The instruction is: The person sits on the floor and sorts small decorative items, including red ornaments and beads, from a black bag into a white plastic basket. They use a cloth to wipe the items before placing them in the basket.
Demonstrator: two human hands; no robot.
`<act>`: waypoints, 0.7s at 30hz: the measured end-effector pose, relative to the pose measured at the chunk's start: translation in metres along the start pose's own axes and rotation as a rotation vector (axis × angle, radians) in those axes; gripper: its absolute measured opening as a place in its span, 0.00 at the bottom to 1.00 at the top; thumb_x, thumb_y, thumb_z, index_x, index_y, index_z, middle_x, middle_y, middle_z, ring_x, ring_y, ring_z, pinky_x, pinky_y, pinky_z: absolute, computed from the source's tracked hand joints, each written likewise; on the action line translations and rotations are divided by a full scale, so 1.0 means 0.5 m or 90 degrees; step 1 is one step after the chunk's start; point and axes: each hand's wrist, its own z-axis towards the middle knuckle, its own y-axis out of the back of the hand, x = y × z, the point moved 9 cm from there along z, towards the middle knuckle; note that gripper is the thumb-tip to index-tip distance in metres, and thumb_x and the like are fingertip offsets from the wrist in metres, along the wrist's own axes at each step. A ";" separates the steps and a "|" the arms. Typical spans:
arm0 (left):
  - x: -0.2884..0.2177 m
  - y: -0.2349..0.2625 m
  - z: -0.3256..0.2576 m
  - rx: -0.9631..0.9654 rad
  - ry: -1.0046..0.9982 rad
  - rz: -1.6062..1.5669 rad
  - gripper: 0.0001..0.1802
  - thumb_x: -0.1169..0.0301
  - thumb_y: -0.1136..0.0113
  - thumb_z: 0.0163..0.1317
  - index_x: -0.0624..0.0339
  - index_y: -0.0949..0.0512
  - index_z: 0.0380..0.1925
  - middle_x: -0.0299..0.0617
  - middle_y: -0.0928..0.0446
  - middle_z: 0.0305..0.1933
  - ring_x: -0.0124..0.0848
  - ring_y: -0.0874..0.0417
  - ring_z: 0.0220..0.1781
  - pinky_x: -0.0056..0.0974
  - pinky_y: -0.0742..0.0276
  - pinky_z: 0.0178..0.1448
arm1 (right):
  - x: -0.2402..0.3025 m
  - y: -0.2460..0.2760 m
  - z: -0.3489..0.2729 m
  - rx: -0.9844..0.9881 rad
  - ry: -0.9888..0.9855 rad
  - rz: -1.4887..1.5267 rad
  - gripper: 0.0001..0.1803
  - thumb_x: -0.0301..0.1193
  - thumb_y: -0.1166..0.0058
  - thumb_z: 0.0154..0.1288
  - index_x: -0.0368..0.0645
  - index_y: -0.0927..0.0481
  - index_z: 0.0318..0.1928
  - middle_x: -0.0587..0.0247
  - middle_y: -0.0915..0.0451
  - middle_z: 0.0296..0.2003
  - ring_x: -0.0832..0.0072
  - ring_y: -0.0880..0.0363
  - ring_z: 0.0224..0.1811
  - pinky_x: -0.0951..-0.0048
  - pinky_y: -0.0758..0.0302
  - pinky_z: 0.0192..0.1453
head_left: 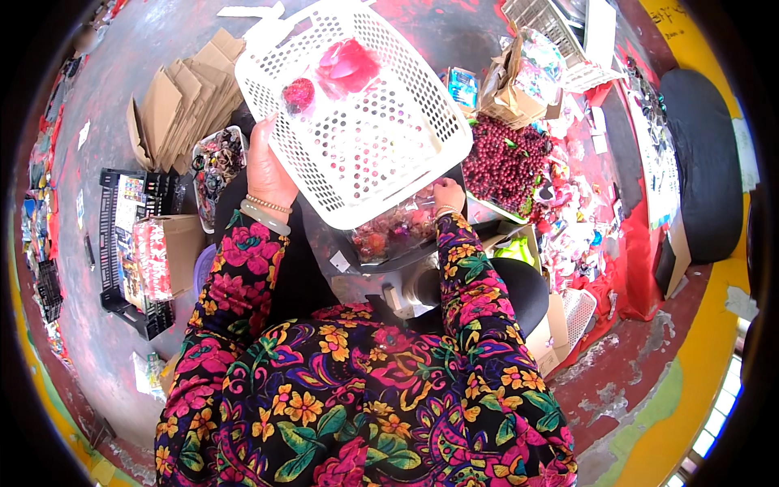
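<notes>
A white perforated plastic basket (381, 185) is held up, tilted, in front of me. My left hand (269, 166) grips its left side, with the fingers partly hidden behind the wall. Inside lie a pink-red bundle (350, 66) in clear wrapping and a smaller round red piece (299, 95). Just below the basket's near edge is a clear plastic bag (393, 235) of reddish-pink pieces, on a dark surface. My right hand (449, 195) is closed at the bag's right edge, near the basket's corner, and seems to pinch the plastic.
Flattened cardboard (185, 109) leans at the left, behind a bin of small items (219, 162). A black crate (122, 243) and a red-and-white box (162, 256) stand nearer. Dark red beads (507, 166) are heaped at right, beside an open carton (519, 101). A black seat (698, 162) is farther right.
</notes>
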 end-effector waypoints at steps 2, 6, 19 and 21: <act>0.004 0.002 0.000 0.007 0.012 0.000 0.25 0.61 0.46 0.57 0.62 0.33 0.53 0.40 0.26 0.50 0.34 0.25 0.50 0.39 0.30 0.54 | 0.000 -0.012 0.000 -0.023 0.007 -0.017 0.23 0.45 0.48 0.53 0.39 0.21 0.41 0.45 0.22 0.42 0.54 0.26 0.51 0.60 0.31 0.54; 0.010 0.005 0.001 0.008 0.020 -0.003 0.25 0.61 0.46 0.57 0.62 0.33 0.52 0.39 0.26 0.49 0.34 0.25 0.50 0.39 0.31 0.54 | -0.026 -0.049 -0.002 0.040 -0.089 0.014 0.24 0.43 0.36 0.42 0.39 0.20 0.37 0.52 0.19 0.32 0.61 0.20 0.38 0.67 0.26 0.46; 0.015 0.006 0.016 0.035 0.014 -0.049 0.24 0.61 0.49 0.59 0.63 0.32 0.53 0.41 0.25 0.51 0.35 0.24 0.50 0.39 0.31 0.56 | -0.003 -0.059 -0.014 0.401 -0.293 0.731 0.09 0.25 0.50 0.54 0.37 0.24 0.37 0.59 0.20 0.30 0.69 0.20 0.33 0.70 0.23 0.38; 0.010 0.018 0.023 0.029 -0.007 -0.054 0.25 0.61 0.48 0.59 0.63 0.32 0.53 0.41 0.25 0.51 0.35 0.25 0.51 0.39 0.32 0.57 | 0.045 -0.003 -0.019 0.436 -0.238 0.771 0.11 0.24 0.51 0.54 0.37 0.25 0.40 0.60 0.20 0.34 0.68 0.20 0.39 0.64 0.22 0.43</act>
